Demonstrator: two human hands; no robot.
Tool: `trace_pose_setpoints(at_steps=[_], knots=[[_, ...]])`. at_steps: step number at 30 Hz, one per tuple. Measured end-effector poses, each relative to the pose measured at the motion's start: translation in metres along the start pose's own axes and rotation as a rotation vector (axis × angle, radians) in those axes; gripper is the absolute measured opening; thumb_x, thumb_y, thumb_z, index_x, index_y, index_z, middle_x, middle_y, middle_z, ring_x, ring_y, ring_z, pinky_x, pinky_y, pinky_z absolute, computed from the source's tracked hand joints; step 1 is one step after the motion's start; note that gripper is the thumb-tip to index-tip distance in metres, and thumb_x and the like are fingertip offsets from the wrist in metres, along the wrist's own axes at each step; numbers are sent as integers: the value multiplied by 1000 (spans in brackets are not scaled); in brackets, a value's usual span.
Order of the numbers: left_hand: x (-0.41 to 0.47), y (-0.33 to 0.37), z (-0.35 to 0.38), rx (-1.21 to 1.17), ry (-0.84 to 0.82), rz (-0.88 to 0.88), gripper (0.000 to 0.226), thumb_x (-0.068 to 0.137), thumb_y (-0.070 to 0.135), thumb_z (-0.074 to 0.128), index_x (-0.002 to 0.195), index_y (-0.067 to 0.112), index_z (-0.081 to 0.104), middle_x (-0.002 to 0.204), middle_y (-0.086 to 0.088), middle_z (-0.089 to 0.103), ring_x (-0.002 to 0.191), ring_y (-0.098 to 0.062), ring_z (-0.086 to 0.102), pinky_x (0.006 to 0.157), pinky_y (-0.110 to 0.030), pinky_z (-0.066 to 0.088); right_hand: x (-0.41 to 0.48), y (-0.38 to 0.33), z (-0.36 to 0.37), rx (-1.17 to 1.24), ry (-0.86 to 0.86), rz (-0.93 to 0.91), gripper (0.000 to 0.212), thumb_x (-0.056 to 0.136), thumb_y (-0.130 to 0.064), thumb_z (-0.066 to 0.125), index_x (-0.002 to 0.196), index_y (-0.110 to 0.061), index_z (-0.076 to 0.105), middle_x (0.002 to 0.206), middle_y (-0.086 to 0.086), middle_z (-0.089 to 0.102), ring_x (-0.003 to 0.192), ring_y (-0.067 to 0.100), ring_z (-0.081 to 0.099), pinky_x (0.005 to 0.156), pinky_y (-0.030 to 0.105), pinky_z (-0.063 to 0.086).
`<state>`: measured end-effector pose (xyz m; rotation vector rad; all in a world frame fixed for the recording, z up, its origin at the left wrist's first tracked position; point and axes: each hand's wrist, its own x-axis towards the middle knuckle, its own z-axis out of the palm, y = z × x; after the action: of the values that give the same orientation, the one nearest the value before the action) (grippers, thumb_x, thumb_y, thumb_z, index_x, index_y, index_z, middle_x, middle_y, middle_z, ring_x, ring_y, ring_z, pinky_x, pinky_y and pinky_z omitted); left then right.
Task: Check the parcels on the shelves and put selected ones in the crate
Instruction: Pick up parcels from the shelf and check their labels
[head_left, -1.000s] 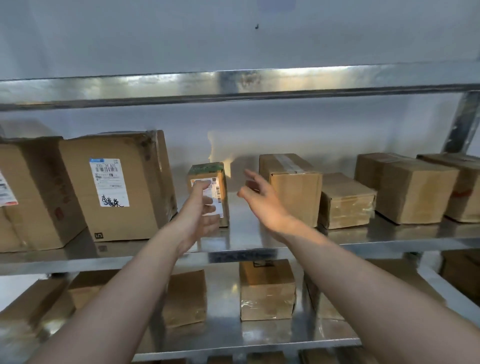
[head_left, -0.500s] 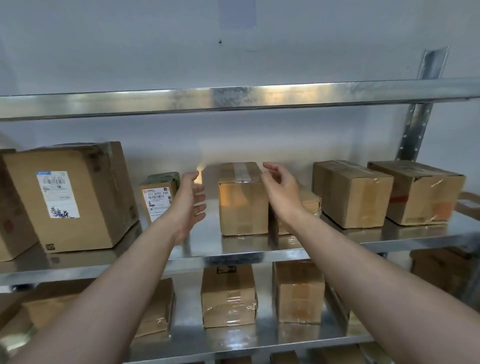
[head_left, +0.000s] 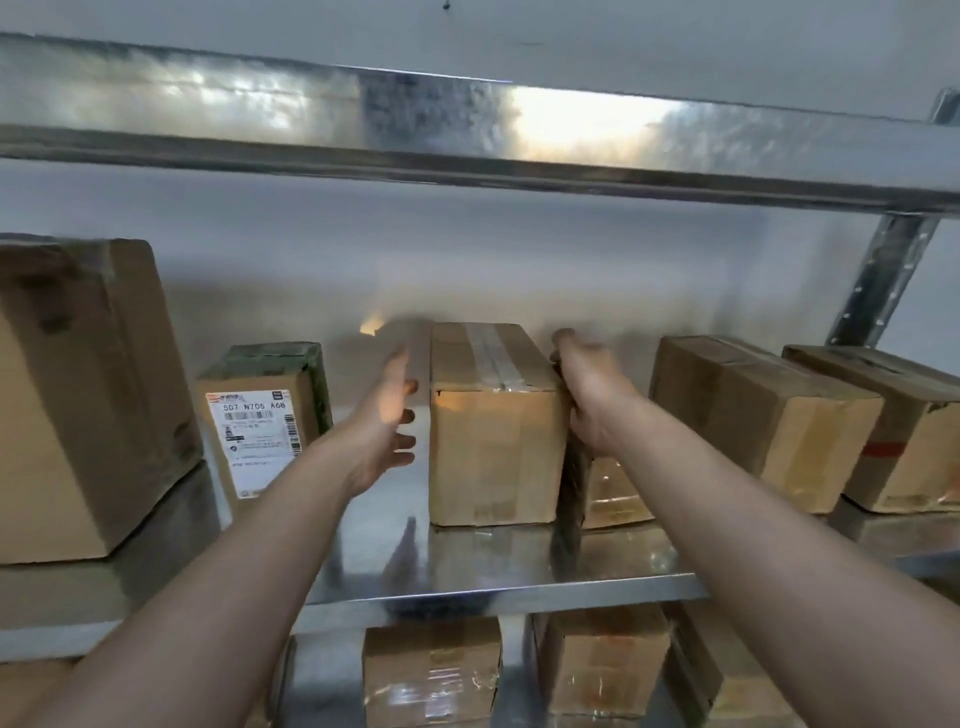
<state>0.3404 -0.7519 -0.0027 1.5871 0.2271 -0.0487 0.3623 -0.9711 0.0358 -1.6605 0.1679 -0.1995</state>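
Middle shelf (head_left: 467, 571): shiny metal, carrying six cardboard boxes in a row.
Far left: big box (head_left: 78, 405), cut off by the frame edge.
Next: labelled box (head_left: 265, 415), green top, white shipping label facing front.
Centre: taped box (head_left: 493, 431), clear tape along its top.
Just right: low box (head_left: 615, 493), glossy, largely hidden.
Right end: plain box (head_left: 763, 415) beside red-striped box (head_left: 904, 436).
Lower shelf (head_left: 311, 680): three boxes partly visible.
Top shelf (head_left: 467, 119): only its metal front edge shows.
Post (head_left: 883, 280): right rear.

At nine o'clock in the view, a small brown cardboard box with a green-taped top (head_left: 291, 387) bears a white shipping label (head_left: 258, 441). It is headed "507 N705 A68" above barcodes, and the finer print is unreadable.
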Motion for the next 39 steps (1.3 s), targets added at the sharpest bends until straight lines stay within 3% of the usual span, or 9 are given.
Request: trace_pose_setpoints(at_steps=[4, 10, 13, 16, 23, 26, 29, 33, 39], knots=[[0, 0, 11, -39, -76, 23, 72, 91, 89, 25, 122, 36, 64, 128, -10, 67, 120, -38, 63, 112, -56, 46, -1, -4, 7, -38, -82, 84, 43, 92, -46, 51, 115, -14, 69, 101, 9, 73, 95, 34, 69, 81, 38, 53], [-52, 8, 22, -96, -25, 134, 73, 97, 83, 27, 127, 31, 69, 118, -6, 75, 112, -33, 68, 100, -49, 53, -23, -6, -18, 56, -127, 39, 41, 89, -52, 47, 89, -19, 73, 90, 10, 72, 84, 31, 69, 77, 41, 55], [-95, 5, 29, -118, 5, 185, 67, 98, 80, 28, 130, 35, 66, 127, -8, 71, 119, -36, 65, 108, -53, 49, -52, -9, -39, 52, -196, -34, 36, 99, -44, 42, 93, -22, 70, 98, 10, 74, 86, 27, 70, 68, 33, 57], [-153, -8, 43, -158, 83, 252, 66, 99, 76, 32, 133, 30, 66, 115, -5, 71, 111, -29, 65, 90, -42, 52, -98, -2, -74, 115, -299, -52, 30, 108, -35, 44, 110, -17, 68, 103, 12, 76, 85, 24, 71, 57, 27, 54], [-253, -36, 70, -237, 153, 245, 56, 105, 65, 37, 114, 16, 63, 113, -13, 70, 99, -28, 65, 78, -40, 48, -170, 28, -128, 81, -391, -122, 28, 103, -46, 68, 113, -20, 68, 113, 6, 75, 108, 24, 71, 99, 43, 57], [-285, -39, 73, -187, 160, 257, 56, 106, 63, 35, 116, 15, 62, 100, -8, 68, 86, -22, 62, 74, -38, 46, -198, 32, -144, 95, -449, -92, 24, 105, -38, 66, 118, -18, 73, 112, 4, 79, 110, 22, 72, 99, 38, 57], [-300, -39, 66, -133, 166, 258, 79, 99, 73, 40, 150, 14, 50, 136, -16, 64, 123, -35, 62, 99, -45, 47, -220, 32, -155, 108, -470, -95, 23, 108, -33, 61, 118, -18, 76, 112, 6, 79, 109, 23, 73, 85, 33, 57], [-316, -42, 62, -46, 127, 233, 109, 69, 95, 46, 149, 23, 57, 143, -11, 63, 136, -35, 54, 121, -56, 32, -240, 29, -162, 93, -435, -115, 21, 107, -35, 63, 122, -27, 74, 111, -1, 79, 97, 16, 73, 72, 33, 55], [-330, -47, 66, -55, 125, 271, 66, 100, 73, 35, 127, 24, 70, 114, -5, 75, 104, -28, 62, 91, -43, 42, -261, 21, -164, 94, -408, -173, 31, 106, -30, 63, 137, -32, 69, 118, -6, 74, 102, 9, 69, 71, 26, 51]])
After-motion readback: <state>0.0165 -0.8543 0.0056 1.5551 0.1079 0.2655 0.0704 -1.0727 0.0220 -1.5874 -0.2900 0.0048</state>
